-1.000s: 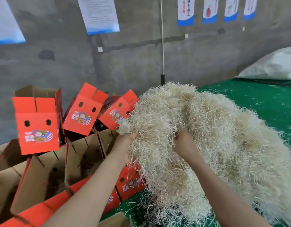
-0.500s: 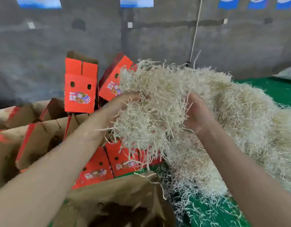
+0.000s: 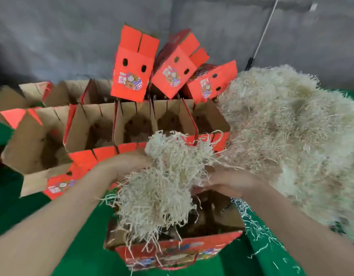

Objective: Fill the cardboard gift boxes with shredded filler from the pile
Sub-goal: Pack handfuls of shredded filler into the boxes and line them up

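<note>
A clump of pale shredded filler [image 3: 164, 182] hangs between my two hands, directly above an open red gift box [image 3: 178, 250] near me. My left hand [image 3: 126, 166] grips the clump's left side and my right hand [image 3: 230, 182] grips its right side; the fingers of both are partly buried in the shreds. The lower strands dangle into the box's opening. The big filler pile [image 3: 291, 136] rises at the right, touching my right wrist area.
A row of open cardboard boxes [image 3: 136, 124] with brown insides stands behind the near box. Three red boxes [image 3: 132, 74] are stacked tilted against the grey wall. Loose shreds [image 3: 257, 234] lie on the green surface [image 3: 32, 208].
Both hands have pulled a clump off the pile and carried it left and down over the near open box. The view has tilted downward.
</note>
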Tool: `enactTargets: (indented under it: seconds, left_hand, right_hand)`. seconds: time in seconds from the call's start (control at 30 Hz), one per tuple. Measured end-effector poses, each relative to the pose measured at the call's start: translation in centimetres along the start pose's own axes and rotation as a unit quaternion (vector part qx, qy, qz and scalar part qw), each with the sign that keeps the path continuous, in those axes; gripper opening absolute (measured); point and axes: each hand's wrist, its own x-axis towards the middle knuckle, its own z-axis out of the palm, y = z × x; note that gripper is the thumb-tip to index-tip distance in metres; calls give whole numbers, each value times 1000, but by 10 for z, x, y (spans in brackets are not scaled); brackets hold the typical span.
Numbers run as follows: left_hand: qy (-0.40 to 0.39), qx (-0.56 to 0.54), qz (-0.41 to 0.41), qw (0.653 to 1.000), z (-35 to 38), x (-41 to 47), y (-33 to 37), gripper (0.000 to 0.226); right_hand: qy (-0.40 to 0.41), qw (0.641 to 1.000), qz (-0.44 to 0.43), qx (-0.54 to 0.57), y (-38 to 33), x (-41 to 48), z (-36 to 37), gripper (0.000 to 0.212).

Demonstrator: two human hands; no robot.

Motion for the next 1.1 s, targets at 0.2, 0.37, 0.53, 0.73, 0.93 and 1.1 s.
enactTargets:
  seconds: [0.2,0.37,0.53,0.73,0.93,1.1]
  left_hand:
    - [-122,-2,103,987,29,-5,-19,33]
    - [-108,-106,42,988,35,-9,-62,20]
    - [-101,-161,9,982,43,-17,-92,38]
    - [-236,-176,23,956,66,-18,-78,77]
    - [-91,-263,-44,960,61,-4,-69,22]
    - [-119,-211,28,970,70,-1,-58,39]
  right_hand:
    - [76,991,84,-72,33,-4,24,28]
    - [206,962,166,-72,66,-14,12,21]
    - [197,959,201,-33,73,-20,7,65]
    - [147,963,167,-154,66,3,29,33]
    - [99,986,132,32,65,-2,25,56]
    - [184,971,143,-50,76,7,35,24]
